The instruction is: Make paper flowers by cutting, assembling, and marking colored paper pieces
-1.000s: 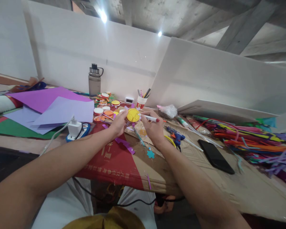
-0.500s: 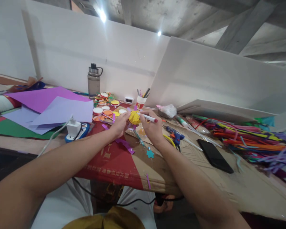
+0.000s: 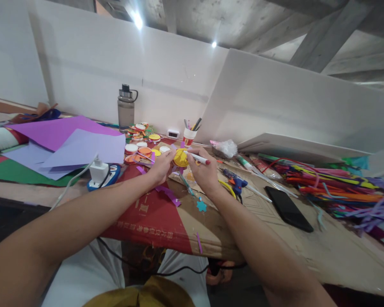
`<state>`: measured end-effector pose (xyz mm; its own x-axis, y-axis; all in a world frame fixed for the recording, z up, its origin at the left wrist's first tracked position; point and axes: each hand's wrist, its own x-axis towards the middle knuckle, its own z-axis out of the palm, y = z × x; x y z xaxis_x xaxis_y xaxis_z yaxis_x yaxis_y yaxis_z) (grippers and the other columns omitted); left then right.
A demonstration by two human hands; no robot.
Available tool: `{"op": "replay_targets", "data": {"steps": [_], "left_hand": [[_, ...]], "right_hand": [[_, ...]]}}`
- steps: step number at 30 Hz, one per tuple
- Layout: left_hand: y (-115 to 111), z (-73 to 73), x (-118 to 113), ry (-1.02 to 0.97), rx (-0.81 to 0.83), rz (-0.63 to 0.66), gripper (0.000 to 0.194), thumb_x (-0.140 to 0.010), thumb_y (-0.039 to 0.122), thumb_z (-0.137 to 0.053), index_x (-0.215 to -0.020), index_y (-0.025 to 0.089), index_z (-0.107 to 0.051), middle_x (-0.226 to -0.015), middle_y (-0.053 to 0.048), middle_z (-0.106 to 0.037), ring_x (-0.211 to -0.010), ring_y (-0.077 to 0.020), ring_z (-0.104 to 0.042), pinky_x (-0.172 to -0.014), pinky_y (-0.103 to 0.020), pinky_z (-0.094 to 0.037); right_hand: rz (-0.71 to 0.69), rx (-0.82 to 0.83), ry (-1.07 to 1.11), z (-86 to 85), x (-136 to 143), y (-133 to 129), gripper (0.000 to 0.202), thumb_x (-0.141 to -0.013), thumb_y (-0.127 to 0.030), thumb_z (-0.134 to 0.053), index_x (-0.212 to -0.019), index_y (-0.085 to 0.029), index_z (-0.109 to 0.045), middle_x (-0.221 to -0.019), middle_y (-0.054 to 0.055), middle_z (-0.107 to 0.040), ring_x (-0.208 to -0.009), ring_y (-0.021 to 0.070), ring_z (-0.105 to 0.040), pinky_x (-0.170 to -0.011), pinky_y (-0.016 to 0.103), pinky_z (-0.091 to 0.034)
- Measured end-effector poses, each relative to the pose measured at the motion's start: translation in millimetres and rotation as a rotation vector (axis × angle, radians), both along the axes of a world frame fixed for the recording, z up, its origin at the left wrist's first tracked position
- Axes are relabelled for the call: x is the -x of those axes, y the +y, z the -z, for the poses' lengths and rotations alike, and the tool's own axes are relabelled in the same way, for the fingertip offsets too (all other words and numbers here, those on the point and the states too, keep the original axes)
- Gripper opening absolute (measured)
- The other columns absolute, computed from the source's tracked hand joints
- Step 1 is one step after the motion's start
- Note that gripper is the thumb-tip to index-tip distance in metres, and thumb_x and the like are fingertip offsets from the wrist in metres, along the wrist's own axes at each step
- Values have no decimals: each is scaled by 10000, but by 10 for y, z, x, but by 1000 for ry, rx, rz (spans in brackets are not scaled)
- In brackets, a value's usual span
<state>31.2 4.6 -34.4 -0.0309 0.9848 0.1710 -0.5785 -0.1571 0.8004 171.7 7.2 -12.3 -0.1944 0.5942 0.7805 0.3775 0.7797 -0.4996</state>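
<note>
Between my hands is a round yellow disc point(image 3: 181, 158) with purple paper tabs at its rim. My left hand point(image 3: 162, 167) grips it by its left edge. My right hand point(image 3: 205, 170) is closed around a white marker with a red end point(image 3: 198, 158), its tip against or just over the disc's face. Dark marks on the yellow are too small to make out. Below the hands lie a turquoise paper flower point(image 3: 201, 205), a thin blue-green tool or pen point(image 3: 188, 186) and purple paper scraps point(image 3: 168, 195).
A glue gun point(image 3: 235, 180) and a black phone point(image 3: 288, 209) lie to the right, by bundled pipe cleaners point(image 3: 342, 192). Left are purple sheets point(image 3: 86, 149) and a power strip point(image 3: 104, 177). A bottle point(image 3: 126, 108), several discs point(image 3: 144, 151) and a pen cup point(image 3: 189, 137) stand behind.
The yellow disc is tilted slightly differently, and the marker has shifted a little to the left with my right hand. Everything else looks the same.
</note>
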Motion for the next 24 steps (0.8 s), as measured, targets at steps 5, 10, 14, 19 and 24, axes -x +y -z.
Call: {"op": "replay_targets", "data": {"steps": [5, 10, 14, 19, 24], "left_hand": [[7, 1, 9, -1, 0, -2, 142, -877, 244, -574, -904, 122, -641, -879, -80, -718, -777, -160, -678, -695, -279, -566], [0, -7, 13, -8, -6, -3, 145, -860, 257, -607, -896, 121, -641, -882, -77, -714, -744, -155, -680, -676, -276, -569], [-9, -15, 13, -16, 8, 11, 177, -878, 268, -589, -940, 110, -641, -903, -94, -716, -782, -167, -686, -710, -312, -583], [-10, -15, 21, -18, 19, 14, 209, -883, 293, -587, -963, 109, -645, -920, -104, -718, -814, -176, -688, -727, -333, -592], [0, -4, 20, -19, 18, 12, 201, -889, 281, -577, -961, 109, -652, -932, -108, -721, -834, -182, -692, -751, -331, -585]], "right_hand": [[5, 3, -23, 34, 15, 10, 138, -855, -312, -550, -852, -216, -649, -835, 38, -684, -760, 184, -630, -727, 315, -481], [-37, 51, -4, 51, 32, 17, 124, -836, -304, -556, -839, -212, -640, -815, 28, -686, -748, 182, -631, -713, 309, -480], [-19, 76, 72, 16, 2, 29, 132, -835, -310, -568, -827, -201, -641, -793, 21, -684, -716, 164, -616, -681, 290, -473], [7, 51, 107, 7, -34, 78, 144, -848, -297, -565, -850, -195, -666, -799, 30, -688, -723, 163, -612, -689, 294, -471], [-36, 49, 89, 45, -17, 88, 139, -854, -306, -564, -861, -200, -654, -861, 43, -692, -770, 174, -635, -721, 307, -488]]}}
